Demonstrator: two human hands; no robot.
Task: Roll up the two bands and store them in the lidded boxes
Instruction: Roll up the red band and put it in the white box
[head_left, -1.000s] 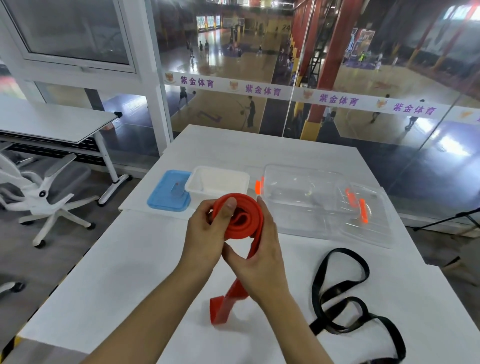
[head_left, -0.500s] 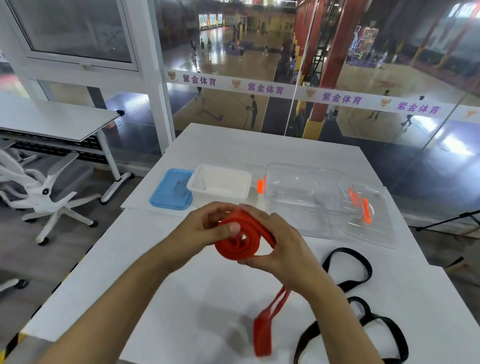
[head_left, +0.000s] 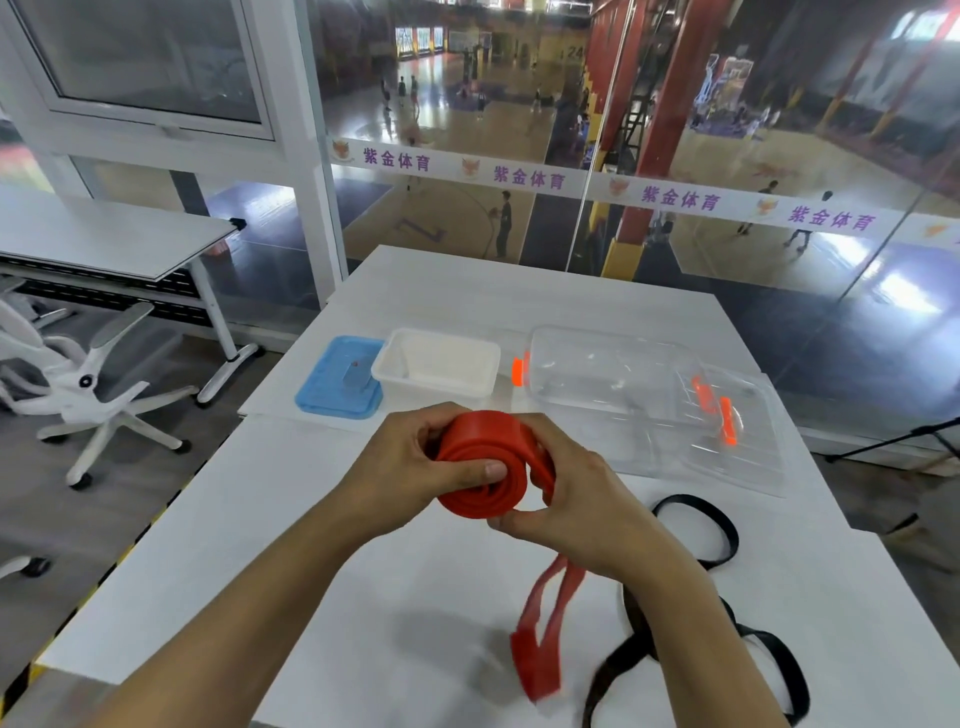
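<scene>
A partly rolled red band (head_left: 483, 467) is held above the white table (head_left: 270, 509). My left hand (head_left: 410, 462) grips the coil from the left, thumb across its face. My right hand (head_left: 571, 499) holds the coil from the right and below. The band's loose tail (head_left: 540, 639) hangs down under my right wrist, blurred. A black band (head_left: 717, 525) lies uncoiled on the table to the right, partly hidden by my right forearm. Behind stand an open white box (head_left: 436, 369), its blue lid (head_left: 337, 384), an open clear box (head_left: 592, 369) and a clear lid (head_left: 737, 431) with orange clips.
A glass wall runs behind the table, with a sports hall beyond it. A second white table (head_left: 104, 234) and a white office chair (head_left: 88, 384) stand to the left. The table's near left edge drops to the floor.
The red coil has grown by a further turn and sits flatter between my hands. The loose tail is shorter and has swung to the right under my right wrist.
</scene>
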